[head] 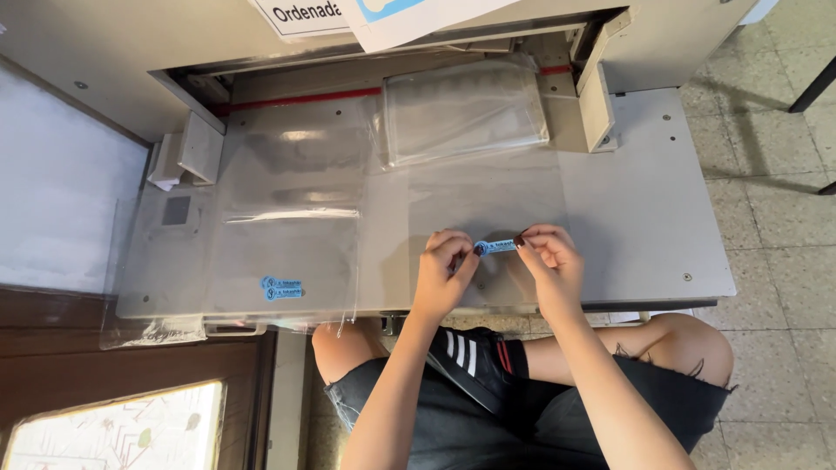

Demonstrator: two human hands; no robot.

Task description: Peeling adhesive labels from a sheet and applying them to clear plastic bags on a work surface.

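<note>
A small blue sticker label [495,247] is pinched at its two ends between my left hand [444,271] and my right hand [549,261]. It sits over a clear plastic sheet [488,196] lying flat on the grey metal table [644,218] of a cutting machine. Both hands rest on or just above the sheet near the table's front edge. To the left, two more blue labels [282,288] are stuck on another clear plastic sheet [287,235].
A stack of clear plastic bags [466,109] lies at the back under the machine's blade housing, by a red line [300,98]. White paper signs [383,13] hang above. My bare knees and black shorts are below the table edge; tiled floor lies at right.
</note>
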